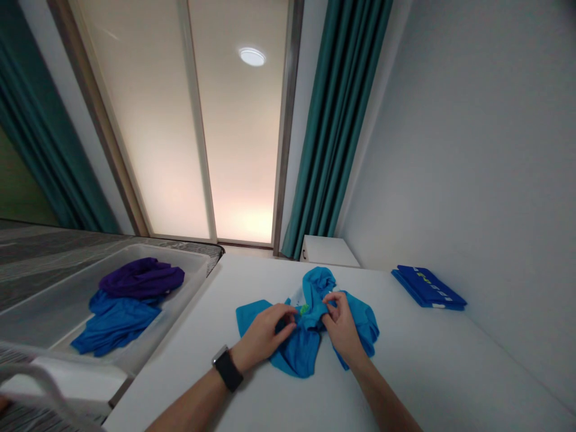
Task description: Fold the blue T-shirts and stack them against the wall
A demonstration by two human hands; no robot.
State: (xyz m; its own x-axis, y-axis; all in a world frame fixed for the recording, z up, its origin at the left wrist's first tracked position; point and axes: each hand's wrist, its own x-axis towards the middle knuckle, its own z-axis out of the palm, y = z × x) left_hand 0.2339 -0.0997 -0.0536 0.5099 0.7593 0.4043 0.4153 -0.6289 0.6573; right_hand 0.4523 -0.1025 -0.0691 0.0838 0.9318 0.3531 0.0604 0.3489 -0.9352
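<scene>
A crumpled bright blue T-shirt (pixel 300 354) with a small green and white print lies bunched on the white table. My left hand (pixel 270 331), a black watch (pixel 228 367) on its wrist, has curled fingers closed at the shirt's left middle, beside the green print. On the other side, my right hand (pixel 342 329) pinches a raised fold of the same cloth between thumb and fingers. Parts of the shirt are hidden beneath both hands.
On the left, a translucent plastic bin (pixel 189 300) holds a purple garment (pixel 141 278) and a blue garment (pixel 117 321). A folded dark blue garment (pixel 427 287) lies at the table's right, near the wall. Behind the table stands a white cabinet (pixel 330 251).
</scene>
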